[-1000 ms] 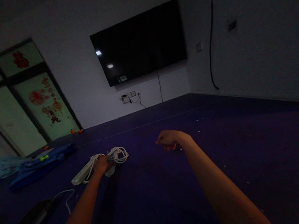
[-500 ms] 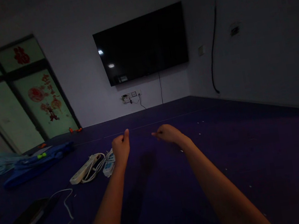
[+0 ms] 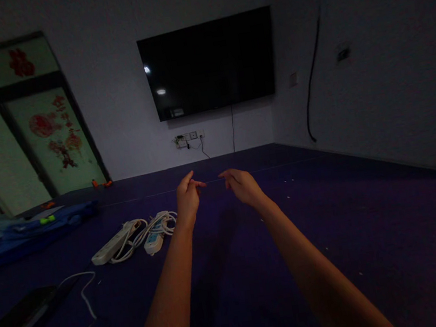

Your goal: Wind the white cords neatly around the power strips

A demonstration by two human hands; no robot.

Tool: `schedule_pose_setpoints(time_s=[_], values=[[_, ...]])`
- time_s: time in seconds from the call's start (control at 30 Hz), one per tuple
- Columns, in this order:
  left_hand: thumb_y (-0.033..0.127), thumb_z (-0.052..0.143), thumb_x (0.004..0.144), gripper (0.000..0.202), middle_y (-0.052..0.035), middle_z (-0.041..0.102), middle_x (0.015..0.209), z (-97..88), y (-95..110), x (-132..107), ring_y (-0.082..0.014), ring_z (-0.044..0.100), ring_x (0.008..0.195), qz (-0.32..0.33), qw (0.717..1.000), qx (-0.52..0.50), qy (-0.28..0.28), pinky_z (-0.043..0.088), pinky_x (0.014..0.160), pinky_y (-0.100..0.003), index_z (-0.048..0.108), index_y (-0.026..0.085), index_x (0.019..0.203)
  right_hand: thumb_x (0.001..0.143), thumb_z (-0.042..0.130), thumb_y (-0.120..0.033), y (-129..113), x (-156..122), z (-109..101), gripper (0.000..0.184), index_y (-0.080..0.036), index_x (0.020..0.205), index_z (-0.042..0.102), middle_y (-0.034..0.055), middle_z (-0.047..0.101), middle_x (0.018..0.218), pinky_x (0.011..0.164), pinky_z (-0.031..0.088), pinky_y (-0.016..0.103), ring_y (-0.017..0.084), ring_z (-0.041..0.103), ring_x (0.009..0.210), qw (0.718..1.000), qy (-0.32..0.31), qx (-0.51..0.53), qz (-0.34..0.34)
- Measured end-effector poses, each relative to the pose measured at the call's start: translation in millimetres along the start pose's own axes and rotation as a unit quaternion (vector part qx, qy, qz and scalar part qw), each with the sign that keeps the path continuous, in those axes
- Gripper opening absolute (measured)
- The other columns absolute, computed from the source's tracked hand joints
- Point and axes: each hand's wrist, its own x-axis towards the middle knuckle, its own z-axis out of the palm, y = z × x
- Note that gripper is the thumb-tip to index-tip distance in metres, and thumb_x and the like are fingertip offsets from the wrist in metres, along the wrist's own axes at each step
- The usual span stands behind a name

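Both my arms reach forward over the purple floor [image 3: 335, 233], and the hands nearly meet in mid-air. My left hand [image 3: 188, 198] has its thumb and forefinger stretched apart toward the right, with nothing visible in it. My right hand [image 3: 242, 185] is just to its right, its fingers loosely extended toward the left and holding nothing that shows. A small gap separates the fingertips. Two white power strips [image 3: 112, 247] with coiled white cords [image 3: 160, 224] lie on the floor just left of my left hand.
A dark television [image 3: 209, 63] hangs on the far wall above a wall socket [image 3: 188, 137]. Blue cloth [image 3: 35, 230] lies at the left by a glazed door [image 3: 16, 128]. A dark flat object [image 3: 16, 325] and a white cable [image 3: 82, 293] lie at the lower left.
My left hand has left the power strips, risen and moved right toward my right hand. My right hand has uncurled its fingers and lifted slightly. The view has shifted a little.
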Motion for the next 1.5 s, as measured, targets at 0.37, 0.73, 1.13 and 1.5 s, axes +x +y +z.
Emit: schedule_pose_setpoints(time_s=[0.37,0.73,1.13,1.5], values=[[0.047,0.022,0.091,0.049,-0.0137,0.064,0.087,-4.0,37.2,-8.2,-0.0166,0.062,0.069,-0.329,0.871,-0.335,-0.143,0.049,0.06,-0.028,0.054,0.01,0.098,0.093,0.02,-0.05,-28.7,-13.5,35.2,0.053,-0.033,0.143,0.026,0.0013,0.028,0.149,0.11,0.009,0.055,0.024,0.017,0.139,0.982,-0.103,-0.023,-0.154],[0.047,0.022,0.09,0.051,-0.0124,0.063,0.079,-18.4,32.9,-3.5,-0.0207,0.061,0.072,-0.309,0.871,-0.343,-0.17,0.05,0.072,-0.037,0.052,0.009,0.106,0.094,0.029,-0.04,-19.5,-7.0,14.1,0.048,-0.028,0.14,0.036,0.0073,0.033,0.147,0.106,0.023,0.053,0.026,0.022,0.138,0.986,-0.089,-0.035,-0.14],[0.045,0.019,0.091,0.058,-0.0209,0.063,0.104,-15.3,33.0,-7.4,-0.0269,0.06,0.104,-0.3,0.867,-0.352,-0.187,0.048,0.086,-0.039,0.051,0.003,0.115,0.094,0.027,-0.044,-10.5,-4.4,-4.4,0.048,-0.025,0.135,0.044,0.0074,0.04,0.143,0.108,0.026,0.044,0.023,0.029,0.135,0.988,-0.058,-0.055,-0.135],[0.033,0.043,0.089,0.033,0.0036,0.045,0.046,-83.7,52.0,11.4,-0.0062,0.042,0.039,-0.188,0.929,-0.318,-0.001,0.037,0.042,-0.019,0.048,0.017,0.061,0.088,0.04,-0.05,5.6,-4.7,-36.6,0.046,-0.017,0.072,0.067,0.0063,0.063,0.065,0.06,0.039,0.026,0.017,0.057,0.063,0.991,0.024,-0.123,0.053]])
